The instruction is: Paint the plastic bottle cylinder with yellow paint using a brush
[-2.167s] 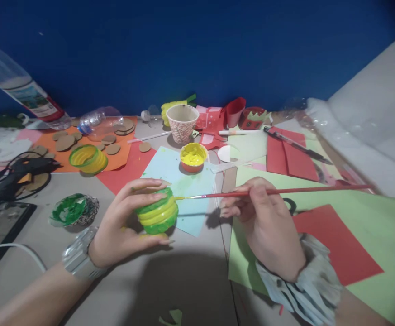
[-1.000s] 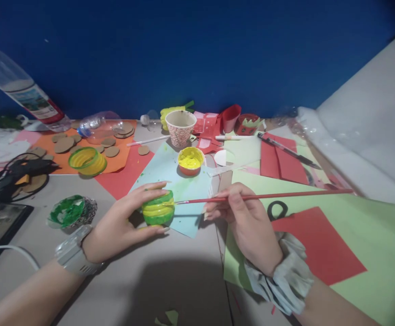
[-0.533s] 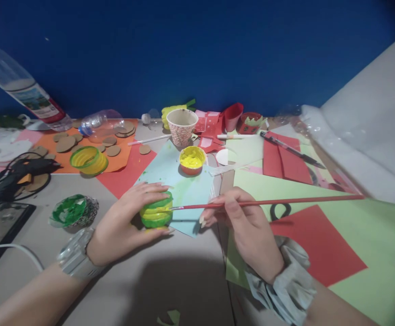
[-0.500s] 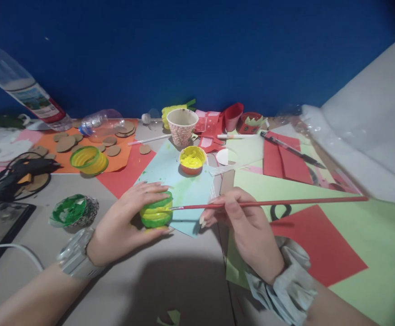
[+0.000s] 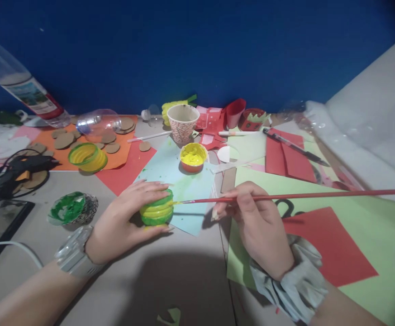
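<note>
My left hand (image 5: 129, 217) is closed around a green and yellow painted ribbed piece (image 5: 157, 212), thumb below and fingers above it. Between the thumb and fingers of my right hand (image 5: 256, 222) is a long red paintbrush (image 5: 299, 196), held almost level. Its yellow-coated bristles point left and lie at the right edge of the painted piece; whether they touch it I cannot tell. Behind, a small cup of yellow paint (image 5: 193, 156) stands on light blue paper (image 5: 187, 217). To the left of my left hand is a cup of green paint (image 5: 70, 208).
A similar painted ring (image 5: 88, 157) rests near cardboard discs (image 5: 64, 140) on orange paper. Further back stand a patterned paper cup (image 5: 183, 124) and a tilted plastic bottle (image 5: 30, 93). Black cables (image 5: 30, 167) lie left. Scissors (image 5: 284, 207), a pen (image 5: 295, 147) and red paper (image 5: 333, 249) lie right.
My right hand has moved right with the paintbrush, drawing the bristles from the middle of the painted piece to its right edge. My left hand keeps its hold.
</note>
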Motion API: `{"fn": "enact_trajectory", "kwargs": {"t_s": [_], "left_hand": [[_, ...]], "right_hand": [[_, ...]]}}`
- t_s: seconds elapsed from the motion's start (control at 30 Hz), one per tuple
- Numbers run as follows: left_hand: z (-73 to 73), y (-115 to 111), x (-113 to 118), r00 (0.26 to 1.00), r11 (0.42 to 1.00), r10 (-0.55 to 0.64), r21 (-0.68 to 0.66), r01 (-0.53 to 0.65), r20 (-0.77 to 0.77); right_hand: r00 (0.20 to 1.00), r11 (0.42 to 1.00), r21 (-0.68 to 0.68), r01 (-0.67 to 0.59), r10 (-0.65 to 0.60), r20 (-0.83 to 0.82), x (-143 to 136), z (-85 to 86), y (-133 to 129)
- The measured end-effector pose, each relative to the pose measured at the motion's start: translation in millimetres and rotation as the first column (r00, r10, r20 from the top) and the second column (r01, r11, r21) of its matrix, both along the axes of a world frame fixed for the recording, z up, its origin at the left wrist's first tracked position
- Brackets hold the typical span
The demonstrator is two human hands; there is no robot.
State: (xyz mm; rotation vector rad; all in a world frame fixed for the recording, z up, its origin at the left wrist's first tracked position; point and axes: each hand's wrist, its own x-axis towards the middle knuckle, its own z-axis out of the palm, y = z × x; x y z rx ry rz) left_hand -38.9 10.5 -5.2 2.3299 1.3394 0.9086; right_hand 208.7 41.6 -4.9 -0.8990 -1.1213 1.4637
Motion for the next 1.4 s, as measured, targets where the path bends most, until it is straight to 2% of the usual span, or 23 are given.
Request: {"fn": "enact_trajectory", "kwargs": {"t_s": [0.17, 0.27, 0.5, 0.7, 1.0, 1.17, 1.27, 1.4], "left_hand": [[0.5, 0, 3, 1.0, 1.0, 0.018, -0.007, -0.018, -0.014], [1.0, -1, 5, 0.999, 1.0, 0.021, -0.009, -0.021, -0.036], [0.0, -1, 8, 0.998, 0.999, 0.045, 0.009, -0.045, -0.032], [0.0, -1, 10, 0.998, 0.998, 0.06, 0.012, -0.06, -0.027], [1.4, -1, 7, 0.998, 0.998, 0.065, -0.002, -0.065, -0.018], [1.3, 0, 2, 0.999, 0.999, 0.049, 0.0, -0.049, 0.004], [2.2, 0, 1, 0.998, 0.998, 0.062, -0.003, -0.062, -0.018], [3.3, -1, -1, 0.996, 0.997, 0.072, -0.01, -0.072, -0.048]], "right_hand": [[0.995, 0.998, 0.015, -0.069, 0.07, -0.078, -5, 1.6, -4], [0.993, 0.994, 0.021, -0.109, 0.11, -0.046, -8, 2.1, -6], [0.999, 0.994, 0.105, 0.028, -0.033, 0.04, -2, 7.0, -9], [0.996, 0.983, 0.164, -0.083, 0.074, 0.056, -4, 7.7, -16], [0.992, 0.988, 0.145, 0.051, -0.067, 0.106, 1, 4.8, -9], [0.999, 0.985, 0.168, -0.028, 0.022, 0.039, 1, 3.9, -12], [0.996, 0.984, 0.16, -0.08, 0.072, 0.061, -1, 3.7, -13], [0.989, 0.987, 0.15, -0.052, 0.031, 0.143, 0, 2.6, -10]]}}
